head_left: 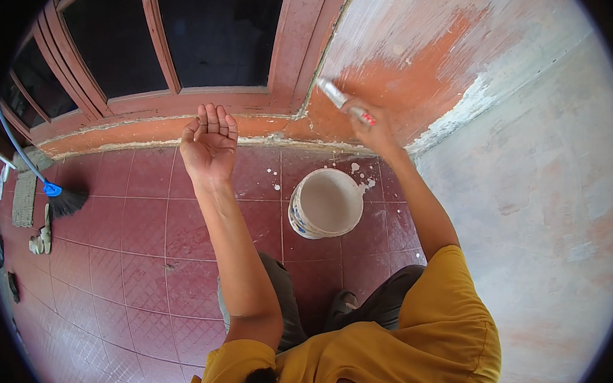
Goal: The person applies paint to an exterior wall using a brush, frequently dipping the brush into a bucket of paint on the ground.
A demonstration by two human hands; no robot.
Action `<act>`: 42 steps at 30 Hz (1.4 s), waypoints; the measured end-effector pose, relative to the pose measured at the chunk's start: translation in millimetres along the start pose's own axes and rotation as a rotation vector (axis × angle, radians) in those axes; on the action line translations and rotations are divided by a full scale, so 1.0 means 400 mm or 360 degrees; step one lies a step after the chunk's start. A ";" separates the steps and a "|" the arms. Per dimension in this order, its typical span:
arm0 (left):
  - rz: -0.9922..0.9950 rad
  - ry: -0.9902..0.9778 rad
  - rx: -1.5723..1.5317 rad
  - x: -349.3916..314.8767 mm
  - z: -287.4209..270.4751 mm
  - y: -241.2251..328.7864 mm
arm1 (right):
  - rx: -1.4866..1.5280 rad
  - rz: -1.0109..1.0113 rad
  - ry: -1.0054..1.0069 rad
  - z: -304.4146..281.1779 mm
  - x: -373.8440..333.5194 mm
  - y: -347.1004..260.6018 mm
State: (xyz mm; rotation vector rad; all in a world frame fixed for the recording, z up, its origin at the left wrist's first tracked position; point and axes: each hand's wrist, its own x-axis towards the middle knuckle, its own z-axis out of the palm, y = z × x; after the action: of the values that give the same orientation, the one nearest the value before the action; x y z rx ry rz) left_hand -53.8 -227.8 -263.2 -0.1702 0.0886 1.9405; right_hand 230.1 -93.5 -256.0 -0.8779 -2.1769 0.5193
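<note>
My right hand (374, 126) is closed around a paintbrush (334, 94) smeared with white, its tip at the wall's edge beside the window frame. Behind it the wall (402, 85) is orange, with streaky white paint over its upper part. My left hand (212, 145) is raised palm up, fingers stretched and nothing in it, in front of the low orange strip under the window. Between my forearms, a round bucket (328, 203) of whitish paint stands on the floor, its rim and side stained.
A pinkish wooden window frame (293, 45) borders the orange wall. White splashes (355, 168) spot the red tiled floor (145, 231) around the bucket. To the right rises a whitish wall (528, 203). A blue broom with black bristles (67, 200) and sandals (40, 240) are at the left.
</note>
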 end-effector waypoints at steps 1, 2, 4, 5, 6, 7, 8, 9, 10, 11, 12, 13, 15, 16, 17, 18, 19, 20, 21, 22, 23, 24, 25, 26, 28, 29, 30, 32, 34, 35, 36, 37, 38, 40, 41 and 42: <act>-0.0003 0.0019 0.0011 0.001 0.000 -0.004 | -0.0007 -0.0001 0.0005 0.004 -0.005 0.010; 0.0000 0.0014 0.0009 0.002 0.001 -0.006 | -0.0027 0.0005 0.0013 0.011 -0.004 0.014; -0.0020 -0.0002 -0.0008 0.004 0.002 -0.011 | -0.0046 0.0006 0.0021 0.013 0.010 0.026; -0.0015 0.0002 -0.0006 0.002 0.002 -0.009 | 0.0046 -0.0003 0.0196 0.010 0.025 0.027; 0.0002 0.0007 -0.0007 0.000 0.004 -0.006 | 0.0137 -0.0010 0.0371 0.009 0.032 0.026; 0.0018 0.0012 -0.0008 0.000 0.004 -0.004 | 0.0141 -0.0009 0.0367 0.005 0.022 0.024; 0.0024 0.0017 -0.0008 0.000 0.002 -0.001 | 0.0093 0.0093 0.0349 -0.004 0.010 -0.011; 0.0019 0.0004 -0.0015 0.001 -0.001 0.003 | 0.0043 0.0194 0.0330 -0.008 0.005 -0.030; 0.0015 -0.0008 -0.0023 0.001 -0.003 0.006 | 0.0046 0.0194 0.0324 0.005 0.000 -0.009; 0.0010 -0.0017 -0.0025 -0.002 0.004 0.003 | 0.0036 0.0056 0.0262 0.015 -0.007 0.023; 0.0017 -0.0002 -0.0013 -0.002 0.005 0.000 | 0.0027 -0.0079 0.0195 0.021 -0.007 0.032; 0.0025 0.0013 0.0000 -0.002 0.007 -0.003 | 0.0023 -0.0081 0.0198 0.016 -0.005 0.043; 0.0028 0.0017 0.0005 -0.004 0.011 -0.009 | -0.0096 0.0062 0.0102 0.009 0.008 0.027; 0.0027 0.0022 0.0010 -0.003 0.012 -0.011 | -0.0093 0.0059 0.0101 0.005 0.018 0.020; 0.0029 0.0026 0.0011 -0.002 0.009 -0.007 | -0.0039 0.0008 0.0257 -0.004 0.028 -0.001; 0.0029 0.0007 0.0005 0.000 0.004 -0.002 | 0.0014 -0.0043 0.0412 -0.010 0.034 -0.018; 0.0028 -0.0012 0.0000 0.001 0.001 0.002 | 0.0017 -0.0042 0.0409 -0.013 0.030 -0.032; 0.0028 -0.0011 0.0000 0.000 0.002 0.002 | -0.0015 0.0060 0.0321 -0.017 0.020 -0.046; 0.0038 0.0011 -0.0002 -0.002 0.004 0.003 | -0.0046 0.0160 0.0232 -0.017 0.014 -0.052; 0.0049 0.0034 -0.0003 -0.003 0.005 0.004 | -0.0044 0.0160 0.0231 -0.010 0.010 -0.041; 0.0046 0.0027 -0.0004 -0.002 0.006 0.002 | -0.0128 0.0089 0.0105 0.000 0.008 -0.030; 0.0041 0.0024 0.0004 -0.002 0.006 -0.001 | -0.0212 0.0018 -0.0021 0.005 0.008 -0.020; 0.0037 0.0021 0.0013 -0.002 0.007 -0.004 | -0.0214 0.0015 -0.0015 -0.002 0.014 -0.008; 0.0041 0.0020 0.0013 -0.003 0.009 -0.007 | -0.0257 0.0030 0.0000 -0.011 0.024 -0.011; 0.0030 0.0015 0.0006 -0.005 0.014 -0.011 | -0.0300 0.0044 0.0014 -0.023 0.033 -0.018; 0.0032 0.0020 0.0008 -0.006 0.012 -0.007 | -0.0362 -0.0063 0.0072 -0.026 0.033 -0.028; 0.0040 0.0019 -0.0005 -0.007 0.009 -0.002 | -0.0423 -0.0169 0.0131 -0.026 0.030 -0.034; 0.0051 0.0021 -0.0019 -0.006 0.005 0.000 | -0.0551 -0.0395 0.0166 -0.019 0.006 -0.043; 0.0049 0.0042 0.0006 -0.004 0.007 -0.002 | -0.0675 -0.0626 0.0201 -0.020 0.006 -0.049; 0.0044 0.0049 0.0007 -0.004 0.008 -0.004 | -0.0740 -0.0730 0.0341 -0.029 0.011 -0.059; 0.0038 0.0036 0.0016 -0.003 0.009 -0.006 | -0.0802 -0.0832 0.0482 -0.036 0.017 -0.065; 0.0033 0.0023 0.0026 -0.003 0.009 -0.008 | -0.0802 -0.0824 0.0477 -0.036 0.029 -0.065; 0.0028 0.0027 0.0030 -0.002 0.006 -0.008 | -0.0819 -0.0812 0.0463 -0.031 0.047 -0.063; 0.0034 0.0058 0.0028 0.000 0.000 -0.006 | -0.0834 -0.0792 0.0448 -0.017 0.044 -0.047; 0.0037 0.0058 0.0031 0.004 -0.002 -0.006 | -0.0941 -0.0761 0.0302 0.005 0.032 -0.016; 0.0016 0.0056 0.0027 0.007 -0.001 -0.012 | -0.1052 -0.0730 0.0154 0.019 0.021 0.015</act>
State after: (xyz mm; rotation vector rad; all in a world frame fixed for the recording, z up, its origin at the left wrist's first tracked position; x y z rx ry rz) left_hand -50.3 -223.7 -263.8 -0.1928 0.1296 1.9466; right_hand 222.6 -84.2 -260.5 -0.6612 -2.3815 -0.4843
